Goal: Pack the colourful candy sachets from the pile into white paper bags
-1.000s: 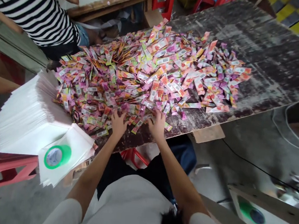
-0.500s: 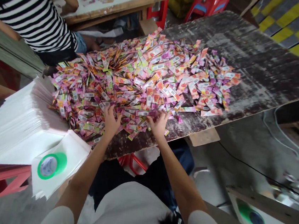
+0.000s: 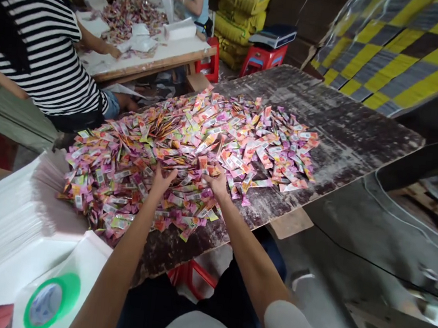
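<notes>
Fingers (image 3: 158,172) touch small packets (image 3: 183,179) lying between them.

The small glossy printed packets (image 3: 189,145) mix pink, orange, purple and lime green with white barcode patches, against a dark brown counter (image 3: 347,130) streaked with chalky grey scuffs. Bright green rings the roll of tape (image 3: 46,302); black and white stripes cross a person's shirt (image 3: 46,36), and yellow and grey blocks checker the wrapped stack (image 3: 403,53).

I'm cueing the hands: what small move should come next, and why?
Probably draw the left hand and right hand slightly toward each other, gathering the printed sachets between them. The hands flank loose sachets, thumbs inward, fingertips partly hidden; whether either grips any is unclear.
</notes>
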The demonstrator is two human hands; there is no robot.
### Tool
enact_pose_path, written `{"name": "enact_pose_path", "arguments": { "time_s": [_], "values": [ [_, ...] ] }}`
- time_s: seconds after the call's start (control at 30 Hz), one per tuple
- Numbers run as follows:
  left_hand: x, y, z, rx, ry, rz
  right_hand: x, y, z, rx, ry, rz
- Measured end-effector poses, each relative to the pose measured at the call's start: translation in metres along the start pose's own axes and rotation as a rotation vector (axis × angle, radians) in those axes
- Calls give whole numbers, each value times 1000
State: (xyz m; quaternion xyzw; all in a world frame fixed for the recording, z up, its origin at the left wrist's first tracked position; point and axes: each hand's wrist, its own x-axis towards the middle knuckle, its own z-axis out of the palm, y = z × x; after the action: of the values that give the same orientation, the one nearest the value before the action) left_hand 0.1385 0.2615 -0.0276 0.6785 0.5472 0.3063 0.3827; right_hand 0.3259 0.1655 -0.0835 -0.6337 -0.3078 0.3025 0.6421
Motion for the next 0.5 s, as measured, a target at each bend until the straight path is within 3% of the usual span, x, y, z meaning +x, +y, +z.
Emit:
{"name": "enact_pose_path", "arguments": {
  "time_s": [0.1,0.23,0.37,0.5],
  "values": [
    [-2,3,2,-194,-5,1,-6,-17,7,125,12,-30],
    [-14,17,-11,-515,49,-123,-16,-49,30,124,-124,-202],
    [-22,28,-43,-730,77,-113,-23,-89,76,66,-301,-349],
    [-20,15,-81,-699,291,-77,-23,-119,126,-167,-504,-543]
  ]
}}
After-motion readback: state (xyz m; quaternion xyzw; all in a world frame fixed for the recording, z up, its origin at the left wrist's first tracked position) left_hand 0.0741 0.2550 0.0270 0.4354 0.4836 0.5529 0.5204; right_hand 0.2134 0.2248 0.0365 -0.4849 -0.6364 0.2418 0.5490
